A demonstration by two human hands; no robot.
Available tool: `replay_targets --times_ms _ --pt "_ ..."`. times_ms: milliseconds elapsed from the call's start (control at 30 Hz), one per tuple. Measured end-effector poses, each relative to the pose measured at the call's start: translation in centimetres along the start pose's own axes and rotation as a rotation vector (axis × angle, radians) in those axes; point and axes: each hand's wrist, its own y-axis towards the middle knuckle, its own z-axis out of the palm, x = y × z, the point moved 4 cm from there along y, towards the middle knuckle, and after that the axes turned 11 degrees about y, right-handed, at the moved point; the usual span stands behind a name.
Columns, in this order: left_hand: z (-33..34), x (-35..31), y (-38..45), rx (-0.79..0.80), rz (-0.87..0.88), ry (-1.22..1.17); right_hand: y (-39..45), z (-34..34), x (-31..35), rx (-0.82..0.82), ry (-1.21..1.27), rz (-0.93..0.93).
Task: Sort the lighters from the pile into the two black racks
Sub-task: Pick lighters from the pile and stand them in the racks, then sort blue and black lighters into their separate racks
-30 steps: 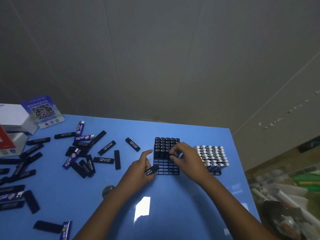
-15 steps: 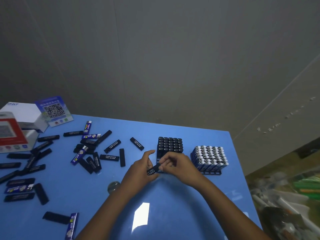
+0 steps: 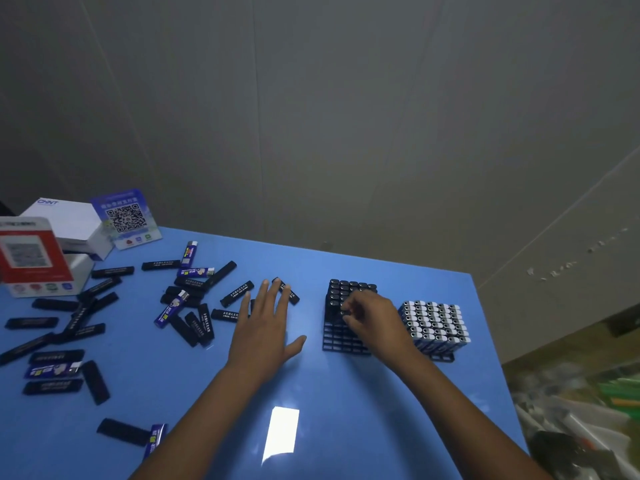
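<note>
Black lighter (image 3: 344,311) pinched by right hand (image 3: 375,318) over left rack (image 3: 341,341)

Blue desk (image 3: 346,427), grey wall (image 3: 346,116). Loose lighters (image 3: 194,327) mostly black with white print, a few blue. Two black racks (image 3: 341,342); white-capped lighters (image 3: 434,318) in the right one.

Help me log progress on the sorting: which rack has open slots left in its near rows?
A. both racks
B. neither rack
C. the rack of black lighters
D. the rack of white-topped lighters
C: the rack of black lighters shows bare grid cells in its near rows below the right hand, while the rack of white-topped lighters looks packed.
</note>
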Motion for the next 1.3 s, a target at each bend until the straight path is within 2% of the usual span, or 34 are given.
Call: replay_targets --times_ms 367,733,833,967,1300 --pt "2.1 -0.4 0.6 0.091 -0.026 0.036 1.9 2.2 -1.2 0.039 -0.125 0.022" --pt "3.8 0.4 0.2 0.08 -0.046 0.019 2.2 2.8 -1.1 0.105 -0.219 -0.021" --pt "2.9 0.5 0.0 0.085 -0.052 -0.011 1.9 2.4 -0.6 0.126 -0.255 -0.031" --pt "1.1 1.0 -0.6 0.015 -0.016 -0.129 0.6 1.3 0.5 0.102 -0.295 -0.039" --pt "-4.6 1.4 -5.8 -0.055 -0.085 -0.155 -4.8 -0.6 4.5 0.026 -0.462 -0.167"
